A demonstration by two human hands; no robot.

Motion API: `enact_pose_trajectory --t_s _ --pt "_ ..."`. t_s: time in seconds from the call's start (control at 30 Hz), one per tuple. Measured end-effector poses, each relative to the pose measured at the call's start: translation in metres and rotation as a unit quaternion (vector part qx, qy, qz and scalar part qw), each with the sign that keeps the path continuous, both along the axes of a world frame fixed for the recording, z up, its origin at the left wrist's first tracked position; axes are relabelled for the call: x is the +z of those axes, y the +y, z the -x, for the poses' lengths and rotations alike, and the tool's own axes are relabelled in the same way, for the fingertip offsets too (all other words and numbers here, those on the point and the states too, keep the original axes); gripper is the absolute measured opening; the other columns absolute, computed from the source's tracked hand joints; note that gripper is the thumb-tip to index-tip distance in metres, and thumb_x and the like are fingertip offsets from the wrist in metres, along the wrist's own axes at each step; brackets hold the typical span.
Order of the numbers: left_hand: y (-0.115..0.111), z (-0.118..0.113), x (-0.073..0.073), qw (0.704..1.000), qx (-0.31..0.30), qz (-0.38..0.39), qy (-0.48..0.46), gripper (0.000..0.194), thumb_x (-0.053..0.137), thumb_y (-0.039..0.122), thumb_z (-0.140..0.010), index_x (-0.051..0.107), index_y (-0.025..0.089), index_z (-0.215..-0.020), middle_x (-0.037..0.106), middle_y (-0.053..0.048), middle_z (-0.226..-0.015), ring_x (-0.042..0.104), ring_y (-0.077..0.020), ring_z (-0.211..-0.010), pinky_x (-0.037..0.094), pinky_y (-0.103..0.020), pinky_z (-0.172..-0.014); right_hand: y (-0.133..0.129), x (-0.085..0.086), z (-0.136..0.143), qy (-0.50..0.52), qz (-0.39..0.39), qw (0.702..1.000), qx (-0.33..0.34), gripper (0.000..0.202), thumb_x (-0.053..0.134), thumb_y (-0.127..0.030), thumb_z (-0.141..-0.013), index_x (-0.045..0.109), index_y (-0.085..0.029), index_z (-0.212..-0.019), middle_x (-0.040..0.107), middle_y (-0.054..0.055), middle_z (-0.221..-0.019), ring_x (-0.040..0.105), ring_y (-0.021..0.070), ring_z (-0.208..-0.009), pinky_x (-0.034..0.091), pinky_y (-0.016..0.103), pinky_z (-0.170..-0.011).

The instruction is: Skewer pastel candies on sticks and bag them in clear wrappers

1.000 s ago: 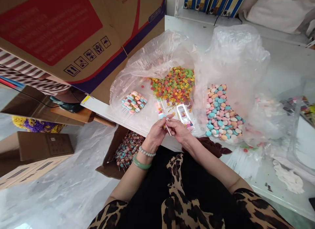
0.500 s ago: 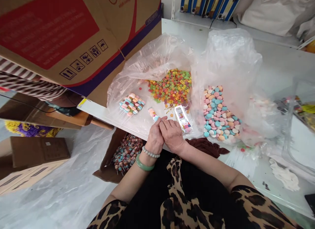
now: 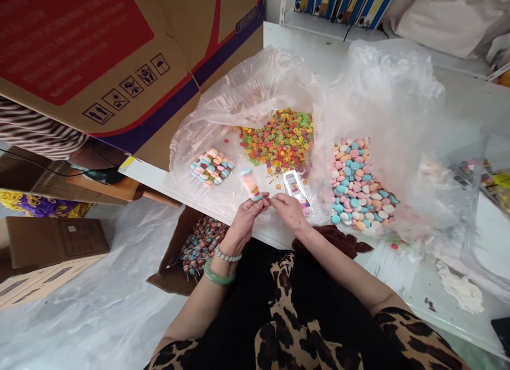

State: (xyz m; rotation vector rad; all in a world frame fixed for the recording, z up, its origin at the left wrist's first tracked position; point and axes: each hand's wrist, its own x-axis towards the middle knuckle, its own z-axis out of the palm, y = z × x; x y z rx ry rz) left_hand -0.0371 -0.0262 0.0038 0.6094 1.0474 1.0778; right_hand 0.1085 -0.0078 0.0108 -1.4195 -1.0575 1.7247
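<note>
My left hand (image 3: 247, 215), with a bead bracelet and a green bangle at its wrist, pinches the lower end of a short stack of pastel candies (image 3: 251, 185). The stack points away from me and is slightly blurred. Close on the right, my right hand (image 3: 290, 212) has its fingertips pressed together; whatever thin thing they hold is too small to make out. A white printed packet (image 3: 295, 185) lies just beyond my right hand, beside several thin gold ties (image 3: 274, 175). Ring-shaped candies (image 3: 279, 139) are heaped behind on clear plastic. Finished-looking candy stacks (image 3: 212, 167) lie together at left.
Pastel tablet candies (image 3: 356, 187) spill from a plastic bag (image 3: 392, 94) on the right. A large carton (image 3: 167, 94) stands at the left. Below the table edge, an open box (image 3: 169, 264) holds many candy sticks. A brown cloth (image 3: 334, 241) lies by my right forearm.
My hands have come apart from being pressed together. The left hand has shifted slightly left, and the candy stack is lifted more into view. The camera view has moved a little.
</note>
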Motion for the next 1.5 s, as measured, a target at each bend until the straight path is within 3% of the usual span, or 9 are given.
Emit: enact_pose_trajectory --t_s 0.17,0.27,0.4,0.53,0.67,0.8,1.03,1.2,1.5 --pt "-0.002 -0.008 -0.001 0.995 -0.064 0.072 0.000 0.037 0.074 0.051 -0.069 0.065 0.015 -0.071 0.060 -0.001 -0.058 0.051 -0.0119 -0.044 0.038 -0.026 -0.047 0.016 0.005 0.018 0.061 -0.035 0.996 -0.055 0.025 0.068 -0.040 -0.070 0.061 -0.023 -0.087 0.058 -0.004 -0.067 0.052 0.0131 -0.058 0.043 0.027 -0.058" --pt "-0.006 -0.007 -0.008 0.989 0.034 0.059 0.129 0.031 0.073 0.046 -0.072 0.064 0.017 -0.067 0.053 0.003 -0.051 0.040 -0.0089 -0.039 0.028 -0.024 -0.042 0.024 -0.003 0.026 0.052 -0.069 0.986 -0.143 0.023 0.070 -0.037 -0.065 0.053 -0.021 -0.068 0.057 -0.003 -0.064 0.054 0.0124 -0.061 0.045 0.026 -0.064" --pt "-0.009 0.003 -0.019 0.938 0.164 -0.050 0.302 0.025 0.069 0.036 -0.077 0.060 0.019 -0.061 0.048 0.003 -0.053 0.041 -0.0101 -0.053 0.033 -0.022 -0.052 0.040 -0.014 0.016 -0.124 -0.129 0.979 -0.097 0.022 0.049 -0.041 -0.085 0.056 -0.022 -0.077 0.064 0.002 -0.075 0.058 0.0151 -0.068 0.046 0.029 -0.069" --pt "-0.002 0.010 -0.023 0.960 0.177 -0.013 0.216 0.026 0.064 0.034 -0.080 0.055 0.018 -0.061 0.039 0.006 -0.049 0.032 -0.0081 -0.047 0.026 -0.021 -0.047 0.063 -0.024 0.004 -0.486 -0.182 0.855 -0.003 0.020 0.047 -0.029 -0.091 0.065 -0.020 -0.089 0.064 0.012 -0.107 0.061 0.0233 -0.091 0.045 0.036 -0.076" --pt "0.005 0.012 -0.015 0.976 0.177 0.072 0.102 0.023 0.061 0.031 -0.078 0.052 0.018 -0.061 0.029 0.009 -0.045 0.020 -0.0052 -0.040 0.013 -0.021 -0.041 0.074 -0.029 0.000 -0.564 -0.163 0.807 0.066 0.024 0.045 -0.018 -0.090 0.068 -0.019 -0.098 0.063 0.013 -0.110 0.062 0.0241 -0.093 0.043 0.035 -0.076" --pt "0.009 0.016 -0.004 0.974 0.184 0.109 0.078 0.024 0.060 0.027 -0.077 0.049 0.018 -0.058 0.027 0.009 -0.044 0.018 -0.0032 -0.036 0.010 -0.020 -0.039 0.068 -0.022 -0.017 -0.541 -0.204 0.816 0.018 0.024 0.045 -0.020 -0.088 0.069 -0.021 -0.087 0.066 0.008 -0.094 0.060 0.0214 -0.085 0.041 0.031 -0.074" --pt "0.019 0.000 0.000 0.981 0.143 0.119 0.050 0.022 0.067 0.028 -0.074 0.054 0.016 -0.061 0.036 0.008 -0.043 0.022 -0.0013 -0.032 0.010 -0.019 -0.036 0.036 0.004 -0.013 -0.289 -0.272 0.917 0.045 0.015 0.051 -0.024 -0.081 0.065 -0.023 -0.075 0.066 -0.001 -0.076 0.059 0.0169 -0.075 0.042 0.027 -0.073" --pt "0.014 -0.008 -0.003 0.990 0.092 0.098 0.040 0.030 0.077 0.037 -0.066 0.055 0.016 -0.062 0.045 0.007 -0.045 0.031 -0.0025 -0.032 0.016 -0.018 -0.034 0.017 0.012 0.018 -0.339 -0.280 0.894 0.088 0.021 0.048 -0.022 -0.083 0.065 -0.023 -0.070 0.066 0.000 -0.073 0.057 0.0169 -0.073 0.039 0.028 -0.071" --pt "0.008 -0.006 -0.014 0.995 0.067 0.052 0.053 0.038 0.080 0.047 -0.062 0.062 0.014 -0.068 0.048 0.006 -0.046 0.033 -0.0035 -0.031 0.021 -0.020 -0.031 0.020 0.013 0.017 -0.427 -0.223 0.864 0.150 0.021 0.048 -0.017 -0.078 0.061 -0.022 -0.062 0.064 0.001 -0.068 0.054 0.0173 -0.068 0.031 0.028 -0.061"
